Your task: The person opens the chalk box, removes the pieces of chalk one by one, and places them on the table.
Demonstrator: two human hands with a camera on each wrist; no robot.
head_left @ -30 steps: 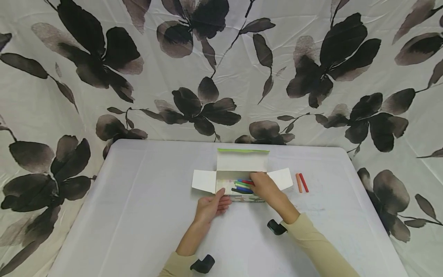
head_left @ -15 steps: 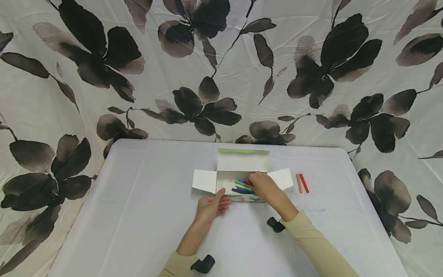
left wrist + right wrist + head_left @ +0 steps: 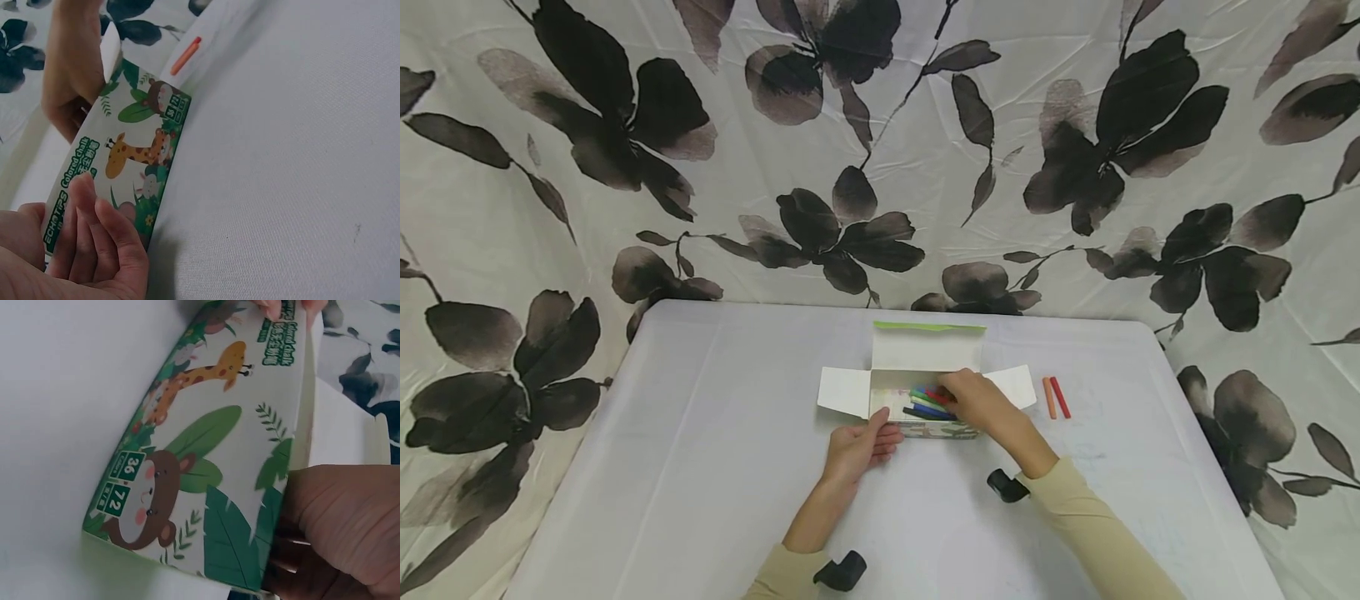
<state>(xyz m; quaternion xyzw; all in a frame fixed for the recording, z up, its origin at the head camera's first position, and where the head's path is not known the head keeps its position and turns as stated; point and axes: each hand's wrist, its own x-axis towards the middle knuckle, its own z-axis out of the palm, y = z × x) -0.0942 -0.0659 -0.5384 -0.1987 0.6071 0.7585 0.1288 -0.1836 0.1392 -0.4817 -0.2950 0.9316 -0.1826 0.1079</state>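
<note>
An opened cardboard chalk box [image 3: 936, 428], printed with jungle animals and "Colored chalk", stands on the table with its flaps spread. My left hand [image 3: 852, 448] holds its front left corner, the thumb at the rim and the fingers along the printed front [image 3: 134, 150]. Several chalk sticks [image 3: 928, 405] in green, blue, black and red lie inside, towards the right. Over the right end, my right hand [image 3: 981, 402] reaches down into the box, fingers bent among the sticks. The box wall [image 3: 212, 456] hides its fingertips, so whether they pinch a stick is unclear.
To the right of the box, an orange chalk stick [image 3: 1049, 398] and a red chalk stick [image 3: 1061, 397] lie side by side on the white table [image 3: 700, 467]. The box's back lid [image 3: 928, 346] stands raised. A floral cloth [image 3: 880, 150] hangs behind the table.
My right wrist has shifted slightly to the right while its fingers stay inside the box. The left hand keeps its hold, and the two loose sticks lie as before.
</note>
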